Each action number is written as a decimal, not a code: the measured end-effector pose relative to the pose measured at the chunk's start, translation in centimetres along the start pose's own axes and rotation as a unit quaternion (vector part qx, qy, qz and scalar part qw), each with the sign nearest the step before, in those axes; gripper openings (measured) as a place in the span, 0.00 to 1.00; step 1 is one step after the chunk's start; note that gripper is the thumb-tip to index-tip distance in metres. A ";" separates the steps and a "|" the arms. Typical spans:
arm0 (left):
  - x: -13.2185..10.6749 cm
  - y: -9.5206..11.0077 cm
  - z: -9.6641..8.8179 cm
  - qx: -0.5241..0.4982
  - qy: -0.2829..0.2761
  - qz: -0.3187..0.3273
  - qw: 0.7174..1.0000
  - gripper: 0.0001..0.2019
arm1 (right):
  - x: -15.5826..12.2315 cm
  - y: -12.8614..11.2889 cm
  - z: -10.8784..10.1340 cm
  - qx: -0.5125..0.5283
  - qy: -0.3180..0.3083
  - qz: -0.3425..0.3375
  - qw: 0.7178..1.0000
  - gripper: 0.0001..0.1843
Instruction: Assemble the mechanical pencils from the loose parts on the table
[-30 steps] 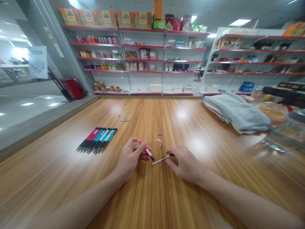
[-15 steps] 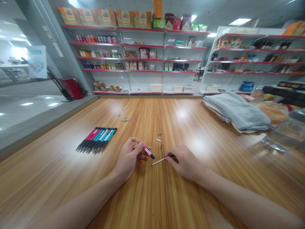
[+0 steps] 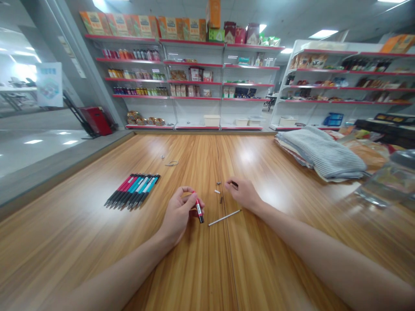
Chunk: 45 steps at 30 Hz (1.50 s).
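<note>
My left hand [image 3: 178,211] is closed on a red pen barrel [image 3: 198,210] with a black tip, held nearly upright over the wooden table [image 3: 97,242]. My right hand [image 3: 241,193] is stretched forward, pinching a small black pen part [image 3: 234,184] between its fingertips. Just left of that hand lie several small loose pen parts [image 3: 218,190]. A white refill [image 3: 225,217] lies on the table between my two hands, touched by neither.
A row of several red, blue and black pens [image 3: 132,196] lies to the left. A small ring and clip [image 3: 170,163] lie farther back. Folded striped cloths [image 3: 324,156] and a clear container [image 3: 385,181] sit at the right. Store shelves [image 3: 194,82] stand behind the table.
My right hand pulled a small black part off the white refill and moved forward toward the loose parts, leaving the refill on the table. My left hand tilted the red barrel more upright.
</note>
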State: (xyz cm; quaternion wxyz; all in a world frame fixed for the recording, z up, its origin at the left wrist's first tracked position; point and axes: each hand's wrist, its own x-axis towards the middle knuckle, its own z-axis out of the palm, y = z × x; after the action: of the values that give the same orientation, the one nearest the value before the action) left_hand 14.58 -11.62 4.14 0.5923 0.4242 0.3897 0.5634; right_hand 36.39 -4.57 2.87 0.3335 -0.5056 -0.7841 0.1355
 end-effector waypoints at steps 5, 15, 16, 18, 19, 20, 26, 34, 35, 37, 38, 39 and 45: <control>0.0 -0.2 0.0 0.016 -0.009 0.010 1.000 0.13 | 1.3 -0.2 1.3 0.039 -0.029 0.014 0.999 0.13; -0.1 -0.7 -0.2 0.082 -0.039 0.038 0.995 0.14 | 0.0 -0.1 0.5 -0.024 -0.065 -0.034 0.997 0.10; -0.1 -0.7 -0.2 0.087 -0.039 0.040 0.995 0.14 | -0.1 -0.3 0.3 -0.030 -0.059 -0.049 0.997 0.09; -0.2 -0.8 -0.2 0.089 -0.039 0.043 0.994 0.15 | -0.4 -0.9 -0.1 -0.041 -0.028 -0.091 0.995 0.08; -0.2 -0.8 -0.1 0.087 -0.040 0.041 0.995 0.15 | -0.7 -1.4 -0.3 -0.046 -0.005 -0.117 0.992 0.08; -0.3 -0.9 -0.1 0.087 -0.041 0.036 0.995 0.15 | -1.0 -1.9 -0.5 -0.054 0.017 -0.146 0.988 0.08; -0.7 -0.6 0.0 0.191 -0.057 0.014 0.980 0.15 | -2.6 -4.7 -0.9 -0.103 0.034 -0.275 0.955 0.10; -0.7 -0.1 0.0 0.278 -0.084 0.044 0.956 0.14 | -2.7 -5.1 -1.1 -0.107 0.011 -0.322 0.941 0.09; -0.7 -0.2 0.0 0.281 -0.087 0.046 0.955 0.14 | -2.7 -5.1 -1.0 -0.104 0.011 -0.326 0.940 0.09; -0.5 -0.2 -0.1 0.290 -0.097 0.052 0.951 0.14 | -2.7 -5.1 -0.9 -0.095 0.018 -0.337 0.937 0.08; -0.4 -0.2 -0.1 0.296 -0.105 0.056 0.948 0.15 | -2.7 -5.1 -0.8 -0.089 0.023 -0.343 0.935 0.07; -0.3 -0.1 -0.1 0.304 -0.115 0.063 0.944 0.15 | -2.6 -5.1 -0.7 -0.084 0.029 -0.350 0.932 0.07; -0.3 0.0 -0.2 0.326 -0.155 0.100 0.927 0.16 | -2.6 -4.8 -0.4 -0.068 0.025 -0.362 0.929 0.05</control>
State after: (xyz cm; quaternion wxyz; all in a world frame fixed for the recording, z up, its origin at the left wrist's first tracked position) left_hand 14.34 -11.87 4.04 0.4144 0.7128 0.4109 0.3890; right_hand 33.95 -9.12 4.79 0.3444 -0.2119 -0.9126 -0.0607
